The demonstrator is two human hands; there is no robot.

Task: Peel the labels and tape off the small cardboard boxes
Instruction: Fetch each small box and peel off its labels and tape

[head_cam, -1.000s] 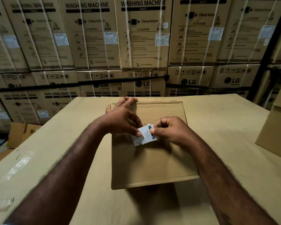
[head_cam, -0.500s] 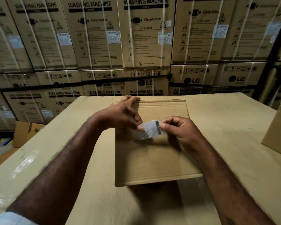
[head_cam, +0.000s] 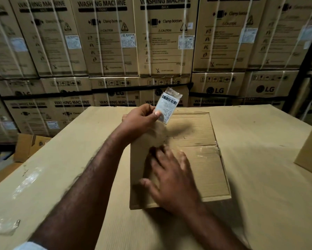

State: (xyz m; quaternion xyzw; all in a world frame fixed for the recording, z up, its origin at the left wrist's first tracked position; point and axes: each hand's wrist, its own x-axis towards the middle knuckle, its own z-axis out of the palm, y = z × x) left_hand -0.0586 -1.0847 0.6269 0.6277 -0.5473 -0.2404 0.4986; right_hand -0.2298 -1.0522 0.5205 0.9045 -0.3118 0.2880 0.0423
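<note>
L hand point(head_cam: 142, 118) grip pinches 1 label point(head_cam: 168, 107) above 1 small box point(head_cam: 196, 141); R hand point(head_cam: 171, 177) grip wide, over box top.

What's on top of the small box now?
The right hand, fingers spread, and clear tape along the seam. The label is off the box, pinched in the left hand. What the right hand covers is hidden.
</note>
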